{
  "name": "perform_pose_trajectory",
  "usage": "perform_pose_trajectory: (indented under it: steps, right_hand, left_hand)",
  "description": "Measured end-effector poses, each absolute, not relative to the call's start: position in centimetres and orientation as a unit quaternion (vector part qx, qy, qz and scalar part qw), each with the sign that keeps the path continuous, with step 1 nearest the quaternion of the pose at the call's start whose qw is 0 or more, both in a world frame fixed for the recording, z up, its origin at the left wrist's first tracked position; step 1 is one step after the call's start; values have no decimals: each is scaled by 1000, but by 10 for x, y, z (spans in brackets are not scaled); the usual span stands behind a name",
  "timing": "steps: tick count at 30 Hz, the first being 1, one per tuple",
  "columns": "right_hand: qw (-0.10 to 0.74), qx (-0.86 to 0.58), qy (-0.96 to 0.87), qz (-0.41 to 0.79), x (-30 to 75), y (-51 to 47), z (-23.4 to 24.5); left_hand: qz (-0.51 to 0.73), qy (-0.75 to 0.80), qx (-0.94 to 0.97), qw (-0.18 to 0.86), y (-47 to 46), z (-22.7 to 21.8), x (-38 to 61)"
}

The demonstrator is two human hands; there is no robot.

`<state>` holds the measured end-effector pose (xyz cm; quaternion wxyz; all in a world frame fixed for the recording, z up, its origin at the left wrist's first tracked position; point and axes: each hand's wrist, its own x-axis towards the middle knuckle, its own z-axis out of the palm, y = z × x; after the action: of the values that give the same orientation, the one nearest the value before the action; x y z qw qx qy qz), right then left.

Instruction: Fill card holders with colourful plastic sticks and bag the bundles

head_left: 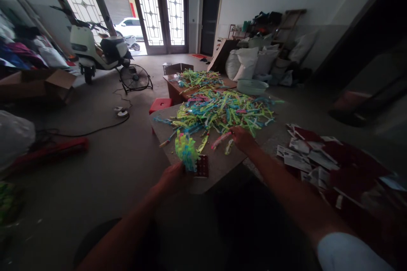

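Note:
At the near left edge of the table, my left hand (pixel 173 175) is closed at the base of a fanned bunch of translucent green and blue plastic strips (pixel 187 150). Just right of that bunch lies a dark red card (pixel 202 167) with rows of round marks, partly covered by it. My right hand (pixel 243 139) pinches one end of a pink plastic strip (pixel 221 140) low over the tabletop. Beyond both hands spreads a big loose pile of green, blue and pink strips (pixel 222 108). A pale strip (pixel 228 147) rests below the pink one.
Behind the pile stand a second table (pixel 173 89) with more strips and a pale green basin (pixel 252 86). A red stool (pixel 160 104) is at the left. Dark red and printed sheets (pixel 305 152) lie to the right. A floor fan (pixel 136 78) and scooter (pixel 95 48) stand farther off.

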<state>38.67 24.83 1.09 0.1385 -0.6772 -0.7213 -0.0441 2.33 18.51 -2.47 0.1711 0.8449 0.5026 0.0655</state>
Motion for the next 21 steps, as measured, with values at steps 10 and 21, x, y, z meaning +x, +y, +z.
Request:
perform_pose_trajectory:
  steps: [10,21]
  right_hand:
    - [412,-630,-592,288,308,228,-31]
    - [377,-604,-664,230,265,214,-45]
  left_hand:
    - [62,487,848,198,193,-28,20]
    - [65,493,842,207,196,-31,19]
